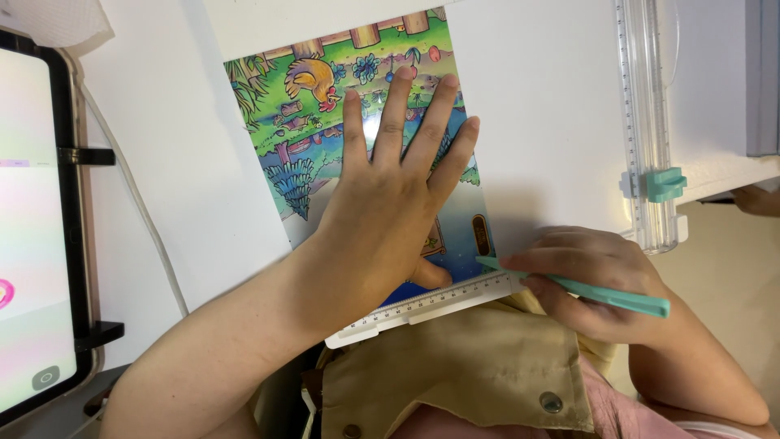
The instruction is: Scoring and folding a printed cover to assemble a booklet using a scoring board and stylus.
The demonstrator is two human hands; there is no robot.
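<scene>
Head camera looks straight down on my two hands over the near edge of the white desk (162, 162). My left hand (390, 203) lies flat, fingers spread, on a glossy colour print (325, 138) showing a cartoon garden with a rooster, fences and water. The palm bears down on the lower half of the sheet, which I judge keeps it from sliding while the other hand works at its edge. The hand is open and grips nothing; it only presses.

My right hand (593, 284) is closed around a slim teal pen-shaped tool (585, 289), held like a pencil, with its tip touching the lower right corner of the print, just above a white ruler (431, 305). The ruler runs along the bottom edge of the print, tilted with it, and seems to serve as a straight guide for the tip. Whether the tip is a blade or a nib I cannot tell.

The print itself sits tilted on the desk between my hands, its upper edge tucked under a white sheet (325, 20).

To the right stands a clear paper trimmer (646, 122) with a teal slider, well apart from the print. On the left a tablet (36, 228) in a dark stand shows a pale screen, and a white cable (142, 219) runs beside it. A tan cloth (463, 366) with snap buttons lies over my lap below the ruler.
</scene>
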